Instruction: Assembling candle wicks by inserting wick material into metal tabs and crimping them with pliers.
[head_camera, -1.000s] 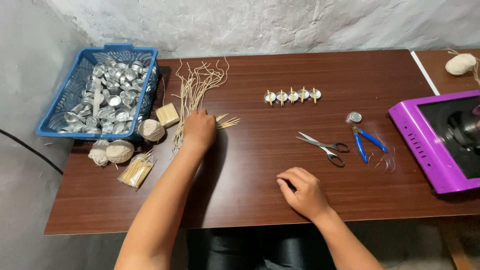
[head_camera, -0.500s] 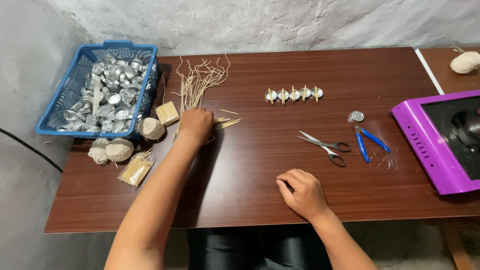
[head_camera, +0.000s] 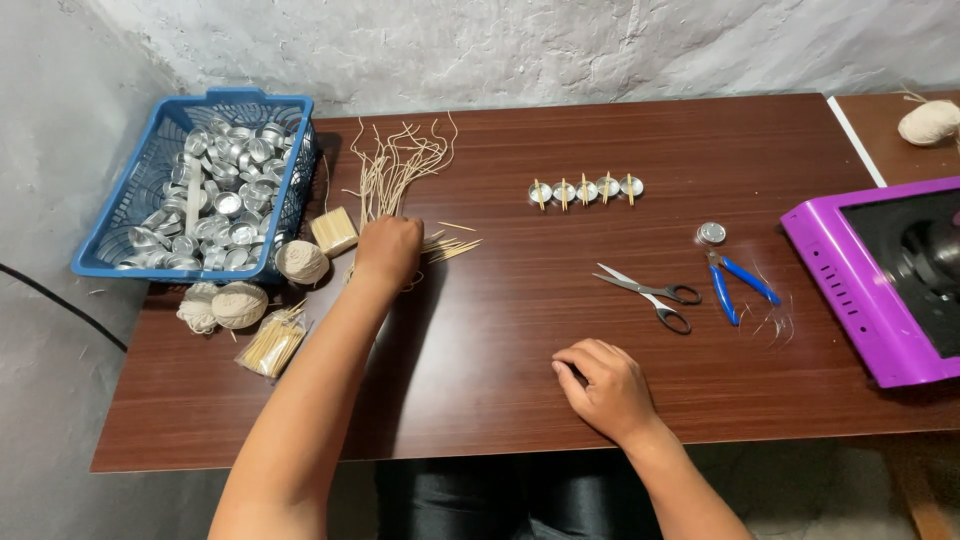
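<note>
My left hand (head_camera: 388, 250) reaches across the brown table (head_camera: 520, 390) and rests, fingers curled down, on the near end of a loose bunch of pale wick strands (head_camera: 398, 165). Small wooden sticks (head_camera: 450, 246) lie just right of it. Whether the fingers grip a strand is hidden. My right hand (head_camera: 603, 385) lies loosely curled on the table near the front edge, holding nothing. A row of several small metal cups with sticks across them (head_camera: 585, 189) sits at the middle back.
A blue basket (head_camera: 110, 240) full of metal cups stands at the far left. Balls of string (head_camera: 300, 262), a small block (head_camera: 333, 231) and a packet of sticks (head_camera: 271, 343) lie beside it. Scissors (head_camera: 648, 292), blue-handled pliers (head_camera: 733, 282), one metal cup (head_camera: 711, 233) and a purple appliance (head_camera: 880, 290) are at the right.
My left hand has shifted slightly toward the wick bunch. My right hand has stayed in place.
</note>
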